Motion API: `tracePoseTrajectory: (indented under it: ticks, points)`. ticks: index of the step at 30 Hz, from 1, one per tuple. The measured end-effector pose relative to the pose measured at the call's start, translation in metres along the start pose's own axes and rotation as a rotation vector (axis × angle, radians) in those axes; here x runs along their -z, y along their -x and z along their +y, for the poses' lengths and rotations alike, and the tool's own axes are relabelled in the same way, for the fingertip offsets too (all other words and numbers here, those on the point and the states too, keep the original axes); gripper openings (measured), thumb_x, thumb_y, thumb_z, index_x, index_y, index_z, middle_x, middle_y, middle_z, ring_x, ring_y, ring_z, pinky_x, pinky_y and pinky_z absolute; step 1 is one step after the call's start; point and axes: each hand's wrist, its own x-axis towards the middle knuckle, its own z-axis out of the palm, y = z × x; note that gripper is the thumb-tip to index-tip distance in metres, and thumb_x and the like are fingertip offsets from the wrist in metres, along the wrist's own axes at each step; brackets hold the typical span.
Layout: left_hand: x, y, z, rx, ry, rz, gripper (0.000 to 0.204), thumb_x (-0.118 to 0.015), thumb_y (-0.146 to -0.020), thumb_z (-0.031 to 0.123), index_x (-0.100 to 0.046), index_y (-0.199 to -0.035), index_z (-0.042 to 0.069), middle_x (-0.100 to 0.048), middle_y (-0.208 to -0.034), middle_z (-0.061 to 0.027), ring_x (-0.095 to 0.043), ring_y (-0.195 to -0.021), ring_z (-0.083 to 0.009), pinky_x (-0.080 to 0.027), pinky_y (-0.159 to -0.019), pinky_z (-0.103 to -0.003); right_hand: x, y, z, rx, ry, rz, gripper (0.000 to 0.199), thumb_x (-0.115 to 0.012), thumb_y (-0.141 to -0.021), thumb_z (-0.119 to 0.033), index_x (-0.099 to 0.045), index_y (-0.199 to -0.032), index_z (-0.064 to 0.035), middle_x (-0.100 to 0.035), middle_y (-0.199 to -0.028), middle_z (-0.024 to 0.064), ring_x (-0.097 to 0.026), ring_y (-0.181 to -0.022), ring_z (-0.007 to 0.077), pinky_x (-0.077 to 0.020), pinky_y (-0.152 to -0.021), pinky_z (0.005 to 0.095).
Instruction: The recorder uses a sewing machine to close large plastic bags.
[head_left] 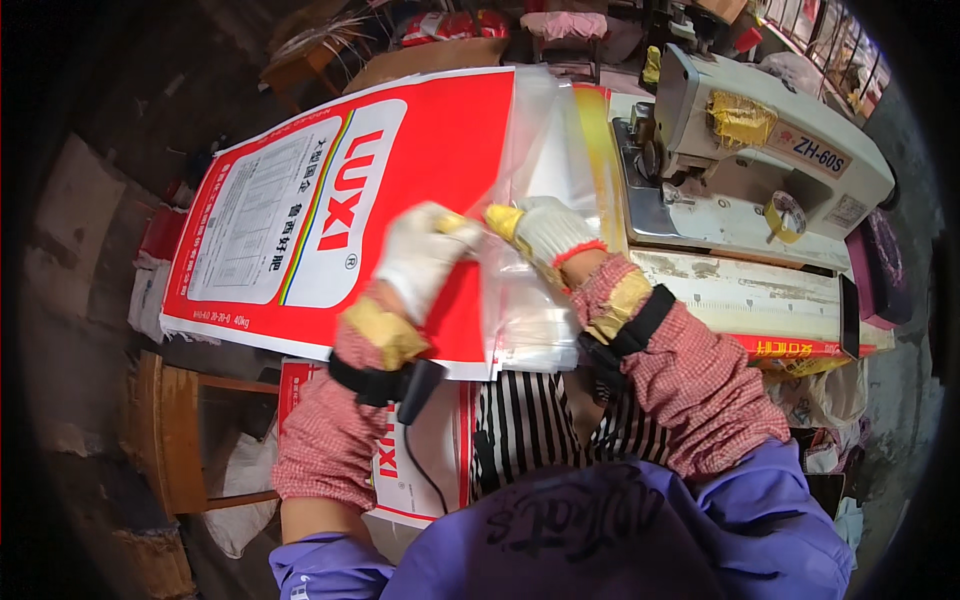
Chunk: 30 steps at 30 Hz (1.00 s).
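A large red and white woven sack (450, 130) lies flat in front of me, and a clear plastic liner (535, 335) sticks out of its right end. Both my hands wear whitish work gloves with yellow on the fingers. My left hand (425, 255) is closed in a pinch at the sack's mouth, by the liner's edge. Just to its right, my right hand (545, 235) pinches the liner with its yellow fingertips. The two hands nearly meet, and the exact folds between their fingertips are hidden.
A pale sewing machine (760, 125) stands to the right, with a roll of tape (786, 217) on its side. More printed sacks (415, 490) rest below, by my lap. A wooden stool (180, 430) is at the lower left. Red bundles (455, 27) lie at the back.
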Motion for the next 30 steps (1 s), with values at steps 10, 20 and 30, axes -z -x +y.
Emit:
tracePoseTrajectory:
  ticks: [10,20,30]
  points:
    - [0.055,0.044,0.05,-0.237,0.068,0.2,0.011,-0.061,-0.077,0.005,-0.051,-0.078,0.001,-0.056,-0.071,-0.0014,-0.05,-0.065,-0.0055,-0.042,-0.062,-0.02,-0.059,0.061,-0.019,0.913,0.627,-0.139,0.017,-0.053,-0.066,-0.011,-0.058,-0.078,-0.0002,-0.059,-0.067,0.015,-0.057,-0.056,0.0295,-0.0473,-0.056,0.0383]
    - [0.071,0.126,0.071,-0.225,-0.194,0.066,0.011,-0.058,-0.074,-0.003,-0.048,-0.072,0.0,-0.057,-0.076,-0.005,-0.051,-0.064,-0.0076,-0.043,-0.056,-0.022,-0.061,-0.072,0.035,1.127,1.607,0.754,0.024,-0.06,-0.071,-0.023,-0.06,-0.088,-0.0062,-0.059,-0.069,0.0035,-0.056,-0.063,0.0138,-0.0467,-0.059,0.029]
    - [0.044,0.135,0.077,0.015,-0.486,-1.313,0.013,-0.054,-0.081,0.02,-0.055,-0.086,0.008,-0.053,-0.082,-0.0084,-0.054,-0.08,-0.0228,-0.044,-0.074,-0.03,-0.002,-0.106,0.027,0.014,4.401,-0.329,0.031,-0.053,-0.086,-0.036,-0.056,-0.099,-0.0082,-0.052,-0.071,0.001,-0.054,-0.067,0.0101,-0.0446,-0.059,0.0188]
